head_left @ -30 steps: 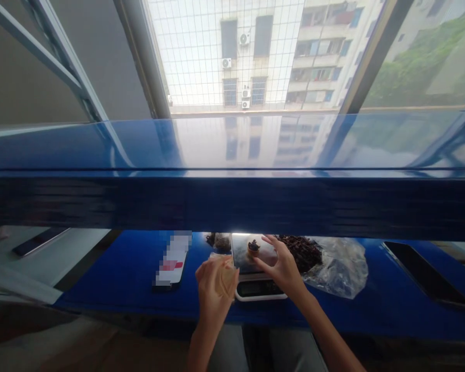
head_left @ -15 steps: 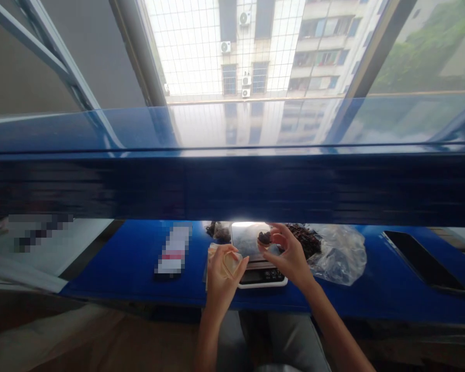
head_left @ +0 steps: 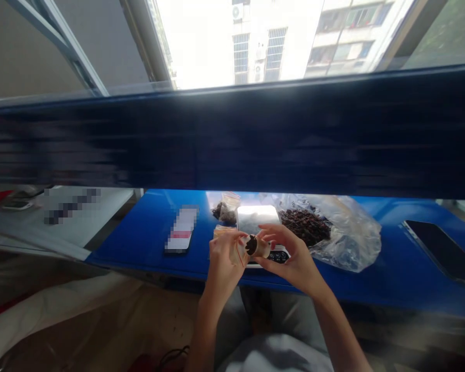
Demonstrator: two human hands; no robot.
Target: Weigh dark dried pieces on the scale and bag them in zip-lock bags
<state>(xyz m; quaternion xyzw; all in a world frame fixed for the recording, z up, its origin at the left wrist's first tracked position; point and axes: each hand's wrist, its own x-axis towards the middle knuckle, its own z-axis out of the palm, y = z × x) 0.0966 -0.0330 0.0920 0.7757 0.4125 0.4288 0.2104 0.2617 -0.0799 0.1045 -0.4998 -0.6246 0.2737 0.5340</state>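
Observation:
My left hand (head_left: 221, 266) grips a small clear plastic bag (head_left: 237, 253) with its mouth spread between thumb and fingers. Against that mouth, a small pale cup (head_left: 262, 249) lies tilted, pinched in my right hand (head_left: 294, 258). Dark dried bits (head_left: 251, 245) show inside the cup's rim. Both hands are over the near part of a white kitchen scale (head_left: 258, 216), whose buttons are partly covered. To the right of the scale, a heap of dark dried pieces (head_left: 306, 227) rests on a large clear plastic bag (head_left: 358, 245).
Small filled bags (head_left: 228, 209) lie left of the scale. One phone (head_left: 183, 232) lies on the blue table (head_left: 139, 240) at left, another dark phone (head_left: 436, 248) at right. A dark blue shelf edge (head_left: 232, 139) crosses above the table, in front of the window.
My right hand has brought the cup left from above the scale to the small bag's mouth and tipped it. The camera view has tilted downward.

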